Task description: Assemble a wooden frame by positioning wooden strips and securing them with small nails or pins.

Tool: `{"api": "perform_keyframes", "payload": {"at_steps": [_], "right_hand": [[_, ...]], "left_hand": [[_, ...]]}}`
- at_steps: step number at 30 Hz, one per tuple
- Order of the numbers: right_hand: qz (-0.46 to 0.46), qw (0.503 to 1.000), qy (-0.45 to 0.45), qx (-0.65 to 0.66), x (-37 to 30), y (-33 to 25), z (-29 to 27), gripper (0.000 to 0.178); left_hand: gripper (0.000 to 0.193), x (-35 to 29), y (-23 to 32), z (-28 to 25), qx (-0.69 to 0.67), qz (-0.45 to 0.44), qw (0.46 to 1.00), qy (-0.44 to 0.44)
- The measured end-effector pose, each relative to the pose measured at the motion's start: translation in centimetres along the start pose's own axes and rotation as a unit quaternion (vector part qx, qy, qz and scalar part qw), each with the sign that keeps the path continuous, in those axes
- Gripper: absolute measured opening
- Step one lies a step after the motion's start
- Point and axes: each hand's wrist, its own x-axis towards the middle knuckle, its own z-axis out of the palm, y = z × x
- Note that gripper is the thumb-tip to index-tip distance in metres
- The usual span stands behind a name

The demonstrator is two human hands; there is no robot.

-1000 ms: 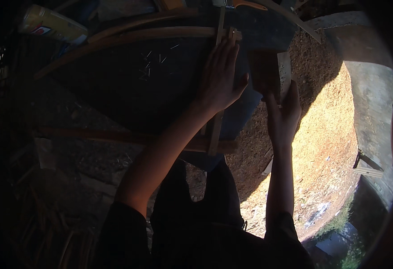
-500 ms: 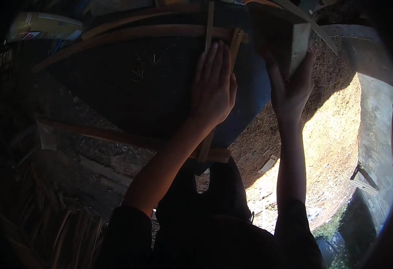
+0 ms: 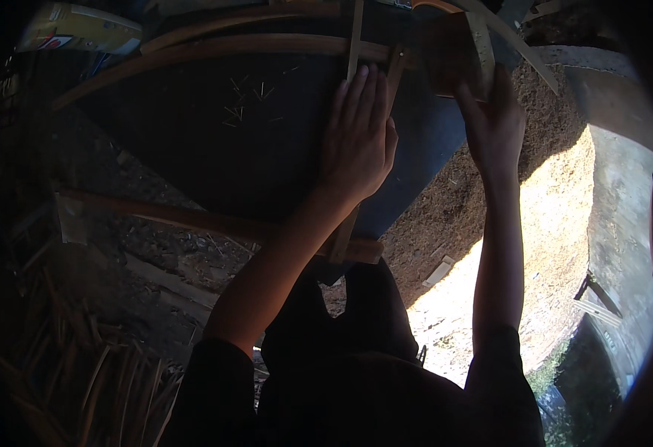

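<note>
My left hand (image 3: pixel 356 141) lies flat with its fingers stretched out, pressing on narrow wooden strips. One thin strip (image 3: pixel 355 41) runs up past my fingertips, and a second strip (image 3: pixel 396 78) slants beside my index finger. These strips cross longer wooden bars over a dark board (image 3: pixel 267 164). In my right hand (image 3: pixel 499 127) is a thick wooden block (image 3: pixel 449 59) with a pale edge; my thumb and fingers close on its lower end. The block hangs above the far right part of the board, its dark face in shadow.
A curved wooden bar (image 3: pixel 267 46) spans the far side and another bar (image 3: pixel 163 214) the near side. Small nail-like bits (image 3: pixel 239 112) are scattered on the board. Sunlit, debris-covered ground (image 3: pixel 542 223) and a concrete edge (image 3: pixel 624 201) are at right; dry stalks (image 3: pixel 110 387) lie lower left.
My right hand has moved up and slightly right, and the block in it has turned, its pale edge shifting left. My left hand stays on the strips.
</note>
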Motion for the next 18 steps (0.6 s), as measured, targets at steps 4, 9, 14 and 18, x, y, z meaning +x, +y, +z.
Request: {"api": "perform_keyframes", "payload": {"at_steps": [4,9,14,18], "right_hand": [[0.175,0.947,0.009,0.27,2.1,4.9,1.8,0.07],[0.202,0.965,0.01,0.168,2.5,10.4,5.9,0.076],[0.033,0.994,0.095,0.051,-1.3,1.2,3.0,0.069],[-0.007,0.997,0.03,0.072,-3.2,-1.2,4.1,0.062]], "left_hand": [[0.064,0.2,0.2,0.4,-0.05,0.01,0.999,0.012],[0.068,-0.3,-0.5,-0.9,-0.092,-0.011,0.994,0.06],[0.065,-2.6,-1.1,-3.2,0.003,-0.107,0.991,0.075],[0.041,-3.2,-1.7,-4.2,0.009,-0.155,0.987,0.041]]}}
